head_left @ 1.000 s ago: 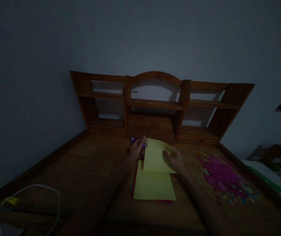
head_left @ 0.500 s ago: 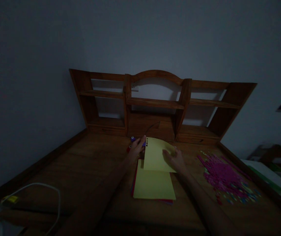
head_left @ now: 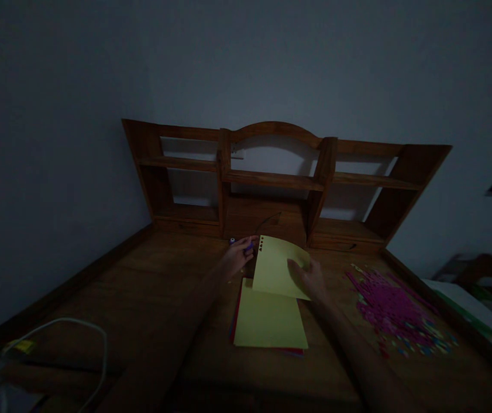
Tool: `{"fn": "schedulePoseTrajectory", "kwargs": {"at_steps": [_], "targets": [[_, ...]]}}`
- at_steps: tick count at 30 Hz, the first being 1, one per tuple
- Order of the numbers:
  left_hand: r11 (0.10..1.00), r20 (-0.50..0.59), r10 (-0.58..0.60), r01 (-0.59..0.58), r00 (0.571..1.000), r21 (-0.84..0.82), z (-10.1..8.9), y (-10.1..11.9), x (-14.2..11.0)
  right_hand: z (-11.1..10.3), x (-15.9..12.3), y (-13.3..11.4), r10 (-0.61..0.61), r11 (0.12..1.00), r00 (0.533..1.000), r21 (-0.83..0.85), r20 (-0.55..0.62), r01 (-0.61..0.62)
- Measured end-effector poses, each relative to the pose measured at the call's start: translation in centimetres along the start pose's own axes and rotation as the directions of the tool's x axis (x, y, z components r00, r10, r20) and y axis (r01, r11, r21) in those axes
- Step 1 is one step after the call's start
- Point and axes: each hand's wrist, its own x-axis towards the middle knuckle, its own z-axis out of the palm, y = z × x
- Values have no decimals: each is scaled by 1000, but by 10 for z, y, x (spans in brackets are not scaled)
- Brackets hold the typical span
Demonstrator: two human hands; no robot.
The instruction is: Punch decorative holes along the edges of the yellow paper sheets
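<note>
The yellow sheet (head_left: pixel 276 269) is between my hands, tilted above the far end of the stack (head_left: pixel 269 327). My right hand (head_left: pixel 312 278) grips its right side, thumb flat on top and fingers curled underneath, nearly closed on the paper. My left hand (head_left: pixel 240 253) is partly curled around a small purple tool (head_left: pixel 249 246), its fingertips just beside the sheet's left edge; I can't tell whether they touch it.

The sheet is thin, smooth and matte, its top edge bowed in a soft curve, with a short row of little cut-out holes near the upper left corner. The squarish stack has yellow on top and red edges peeping out below. Another rounded purple piece (head_left: pixel 232 241) sits just past my left hand.

The desk (head_left: pixel 151 287) is brown, grained wood. To my right lies a loose heap of pink strips (head_left: pixel 386 301), with blue and pale bits (head_left: pixel 435 341) at its near end. Behind everything stands the wooden shelf (head_left: pixel 274 181), arched in the middle.
</note>
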Motion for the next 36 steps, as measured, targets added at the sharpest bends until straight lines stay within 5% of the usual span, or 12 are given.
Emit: {"fn": "schedulePoseTrajectory", "kwargs": {"at_steps": [9, 18, 26, 36], "targets": [[997, 139, -43, 51, 989, -54, -7, -7, 2, -1, -2, -5, -10, 1000, 1000, -25, 21, 11], [996, 93, -86, 86, 992, 4, -1, -4, -2, 1, -2, -4, -26, 999, 999, -30, 26, 27], [994, 225, -60, 78, 972, -72, -7, -12, 4, 0, -2, -6, -37, 998, 998, -56, 47, 39], [993, 220, -70, 88, 973, -73, -3, -11, 0, 0, -2, -8, 13, 1000, 998, 8, 58, -14]]}}
